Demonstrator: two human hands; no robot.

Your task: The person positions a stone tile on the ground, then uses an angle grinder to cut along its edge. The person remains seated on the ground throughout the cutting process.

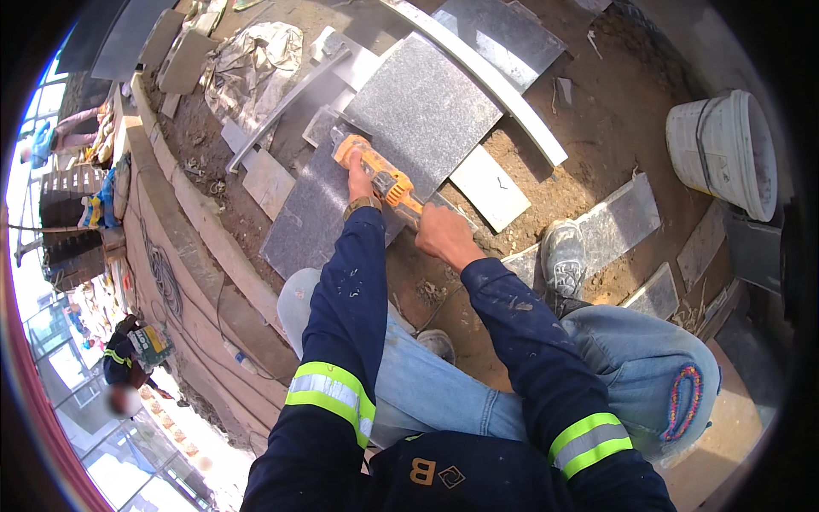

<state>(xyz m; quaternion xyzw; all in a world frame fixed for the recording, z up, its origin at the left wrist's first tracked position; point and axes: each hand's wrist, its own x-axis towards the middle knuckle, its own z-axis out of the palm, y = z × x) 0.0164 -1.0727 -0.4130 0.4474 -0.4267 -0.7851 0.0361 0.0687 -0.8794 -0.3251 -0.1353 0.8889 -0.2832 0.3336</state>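
Note:
An orange angle grinder (pixel 391 181) is in both my hands. My left hand (pixel 359 183) grips it near its head, and my right hand (pixel 445 235) is wrapped round its rear end. The grinder's head meets the left edge of a dark grey speckled stone slab (pixel 426 101). Its disc is mostly hidden by the guard and the slab edge. Under and left of the grinder lies another dark slab (pixel 307 213). A pale tile (pixel 490 188) with a small dark mark sits right of the grinder.
A white bucket (pixel 710 147) stands at the right. A long pale curved strip (pixel 486 72) crosses behind the slab. Dusty cloth (pixel 254 68) lies at the back left. Coiled cable (pixel 164 277) rests on the left ledge. Another person (pixel 119 358) is at the far left.

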